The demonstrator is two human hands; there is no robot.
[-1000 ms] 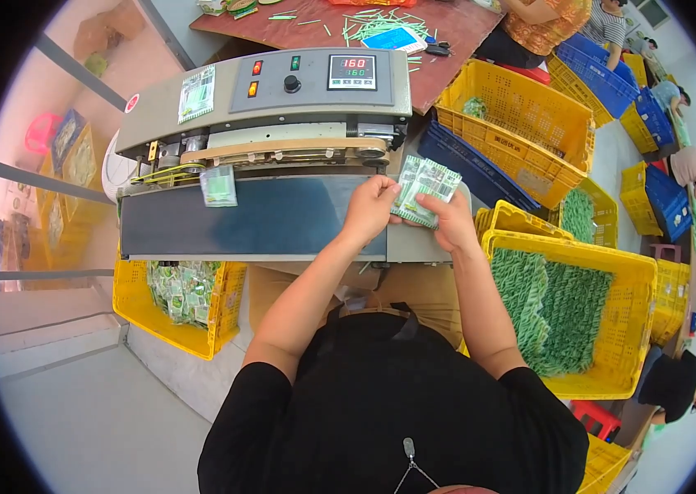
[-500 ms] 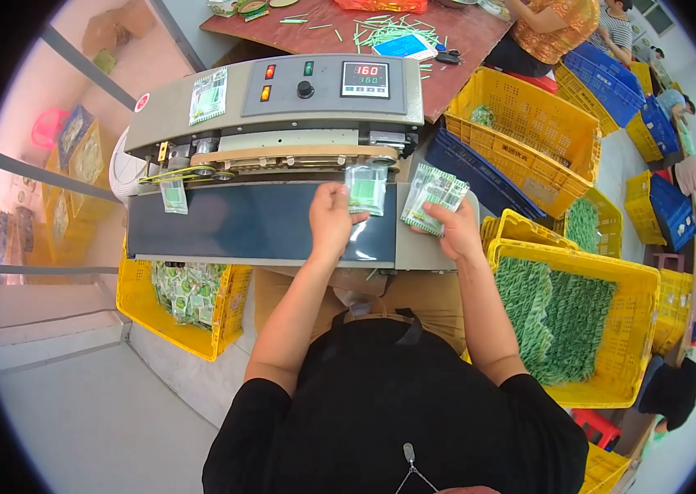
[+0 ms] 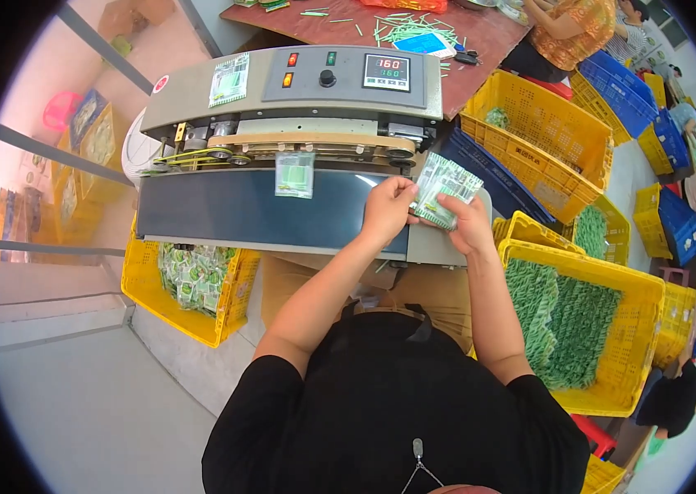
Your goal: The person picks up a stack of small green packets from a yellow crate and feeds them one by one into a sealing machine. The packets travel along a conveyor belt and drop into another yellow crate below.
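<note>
Since half a second ago the left hand has come back from the belt to the stack of packets, right of centre. The released packet has ridden leftward under the sealer. The right hand grips the stack from below, and the left pinches its near edge, fingers closed. The likely slips are two packets peeling off together, or one fed crooked so its top misses the sealing band. Fingertips also pass near the heated slot.
</note>
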